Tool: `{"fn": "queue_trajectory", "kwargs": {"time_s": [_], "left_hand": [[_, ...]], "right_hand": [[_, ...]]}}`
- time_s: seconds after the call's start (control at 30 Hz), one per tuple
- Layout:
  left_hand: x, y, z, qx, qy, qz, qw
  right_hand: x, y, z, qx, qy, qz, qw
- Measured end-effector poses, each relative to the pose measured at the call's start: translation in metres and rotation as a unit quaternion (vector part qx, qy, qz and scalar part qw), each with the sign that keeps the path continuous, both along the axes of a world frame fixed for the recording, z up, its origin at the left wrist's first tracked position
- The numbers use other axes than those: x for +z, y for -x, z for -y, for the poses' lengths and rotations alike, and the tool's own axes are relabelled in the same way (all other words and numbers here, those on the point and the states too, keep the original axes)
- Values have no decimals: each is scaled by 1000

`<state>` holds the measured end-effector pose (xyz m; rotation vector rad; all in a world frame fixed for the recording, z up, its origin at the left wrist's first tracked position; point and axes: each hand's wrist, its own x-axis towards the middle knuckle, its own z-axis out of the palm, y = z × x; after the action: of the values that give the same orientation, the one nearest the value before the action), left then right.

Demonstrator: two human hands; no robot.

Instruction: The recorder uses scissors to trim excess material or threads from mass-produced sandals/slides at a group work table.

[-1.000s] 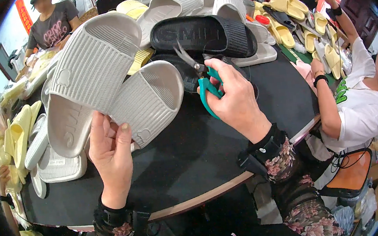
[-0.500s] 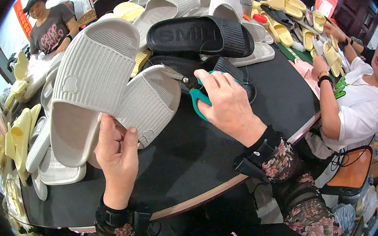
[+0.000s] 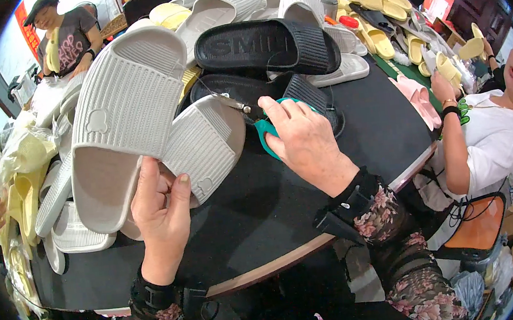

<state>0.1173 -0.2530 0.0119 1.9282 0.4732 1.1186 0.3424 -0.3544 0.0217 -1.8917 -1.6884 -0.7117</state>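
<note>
My left hand [image 3: 163, 224] is closed on the lower edges of two pale grey slippers, held up over the black table. The larger-looking slipper [image 3: 129, 89] is tilted, its ribbed strap with a small bear-head outline toward me. Its mate, the other grey slipper [image 3: 200, 150], leans beside it to the right. My right hand [image 3: 311, 145] is closed round the teal handles of scissors [image 3: 265, 139]. Their blades point left at the far edge of that second slipper; whether they touch it I cannot tell. Just beyond lie a black slipper [image 3: 246, 49] and another black slipper [image 3: 225, 90].
More grey slippers [image 3: 212, 19] are heaped at the back. Bagged yellow slippers [image 3: 27, 194] crowd the left side. A person in white [image 3: 488, 131] sits at right, near pink slippers [image 3: 417, 101] and yellow ones [image 3: 380, 3]. Another person [image 3: 72, 39] stands at far left.
My right hand and the scissors have shifted slightly left along the slipper's edge. At far left a yellow slipper is now raised before the standing person. The grey pair has barely moved.
</note>
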Motion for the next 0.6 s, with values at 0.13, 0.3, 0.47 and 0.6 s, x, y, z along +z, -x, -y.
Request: {"fn": "queue_trajectory", "kwargs": {"time_s": [0.13,0.3,0.47,0.6], "left_hand": [[2,3,2,26,75,-38,996],[4,-8,3,37,20,85,995],[11,1,1,34,31,73,996],[12,0,0,60,39,83,994]], "right_hand": [[0,1,0,7,4,-38,999],[1,2,-2,25,-12,-75,997],[10,8,-1,28,-30,-35,999],[5,8,-1,17,8,-55,998]]}}
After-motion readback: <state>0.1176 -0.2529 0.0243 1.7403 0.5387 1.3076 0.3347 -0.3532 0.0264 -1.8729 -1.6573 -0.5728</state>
